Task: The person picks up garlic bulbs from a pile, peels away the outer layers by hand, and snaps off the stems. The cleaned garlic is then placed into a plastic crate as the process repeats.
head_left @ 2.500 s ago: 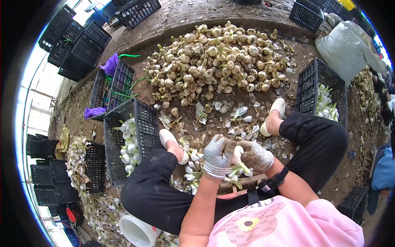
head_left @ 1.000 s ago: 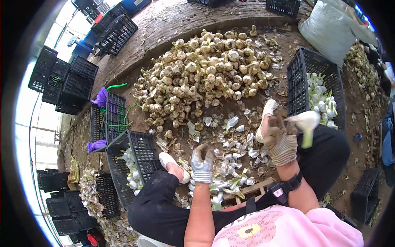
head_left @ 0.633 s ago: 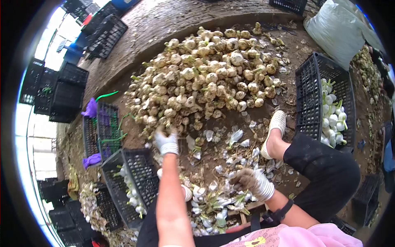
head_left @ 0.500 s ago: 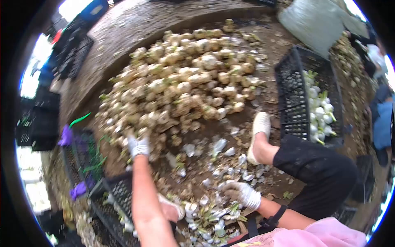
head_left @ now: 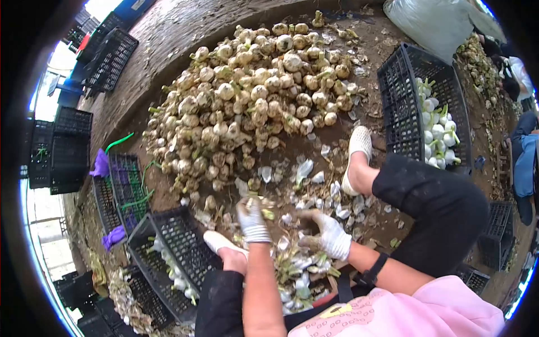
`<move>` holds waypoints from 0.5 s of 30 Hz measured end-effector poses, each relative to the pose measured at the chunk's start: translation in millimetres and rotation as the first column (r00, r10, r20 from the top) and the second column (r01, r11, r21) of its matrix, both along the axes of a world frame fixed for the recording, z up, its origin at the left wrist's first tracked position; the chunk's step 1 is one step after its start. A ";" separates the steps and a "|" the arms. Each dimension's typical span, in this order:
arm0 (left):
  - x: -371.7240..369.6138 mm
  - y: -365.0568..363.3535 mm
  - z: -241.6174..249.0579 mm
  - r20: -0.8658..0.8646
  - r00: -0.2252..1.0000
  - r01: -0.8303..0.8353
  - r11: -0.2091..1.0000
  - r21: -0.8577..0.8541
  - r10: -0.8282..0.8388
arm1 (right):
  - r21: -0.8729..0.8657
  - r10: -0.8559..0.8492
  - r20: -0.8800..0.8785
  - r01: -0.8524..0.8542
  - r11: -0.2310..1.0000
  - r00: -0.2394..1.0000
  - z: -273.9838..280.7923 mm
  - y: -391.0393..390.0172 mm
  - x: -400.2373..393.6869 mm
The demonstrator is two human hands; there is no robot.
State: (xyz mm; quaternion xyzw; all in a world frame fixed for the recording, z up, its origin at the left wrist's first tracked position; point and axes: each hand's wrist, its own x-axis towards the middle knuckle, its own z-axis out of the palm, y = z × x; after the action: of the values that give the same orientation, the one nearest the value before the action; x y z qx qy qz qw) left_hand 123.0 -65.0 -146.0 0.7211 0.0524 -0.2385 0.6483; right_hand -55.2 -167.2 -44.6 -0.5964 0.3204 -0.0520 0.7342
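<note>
A large heap of unpeeled bulbs (head_left: 258, 90) with brownish skins and short stems covers the ground ahead. My left hand (head_left: 252, 220), in a white glove, is just below the heap's near edge, its fingers closed round something pale that is mostly hidden. To its right, my right hand (head_left: 325, 231), also gloved, has its thumb and fingers apart with nothing visible between them. Beneath and between the hands lie stripped skins and leafy trimmings (head_left: 303, 267).
A black crate (head_left: 400, 101) with white peeled bulbs (head_left: 441, 135) stands at right. Another black crate (head_left: 185, 241) stands at lower left. Crates with purple and green ties (head_left: 126, 180) lie left. A pale sack (head_left: 429, 25) is at top right. Another person's blue clothing (head_left: 525, 168) shows far right.
My left hand has moved from the heap's lower left edge back toward my right hand. My right hand has risen slightly and its fingers have spread. The view has shifted a little.
</note>
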 end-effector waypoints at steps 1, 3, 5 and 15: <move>-31.3 0.5 21.1 -0.037 0.999 0.029 1.000 0.011 -0.028 | -0.127 0.054 -0.028 -0.057 0.990 0.998 6.4 2.6 0.0; -78.8 4.4 45.3 0.026 0.990 0.135 0.989 0.061 -0.137 | 0.034 -0.053 0.086 0.050 0.998 0.995 -4.4 18.3 -5.3; -106.3 15.7 64.4 0.079 0.964 0.254 0.967 0.020 -0.255 | 0.109 -0.150 0.114 0.138 0.984 0.982 5.1 17.7 -8.9; -142.4 39.0 179.0 0.625 0.488 0.288 0.789 0.543 -0.609 | 0.619 -0.156 0.206 -0.005 0.785 0.966 33.5 13.8 -27.6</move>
State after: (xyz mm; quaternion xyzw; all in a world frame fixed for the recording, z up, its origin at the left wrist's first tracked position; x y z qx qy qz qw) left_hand -19.3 -26.0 33.0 0.8448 -0.3823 -0.0536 0.3706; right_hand -82.9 -153.3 -11.2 -0.3005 0.2502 -0.0479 0.9191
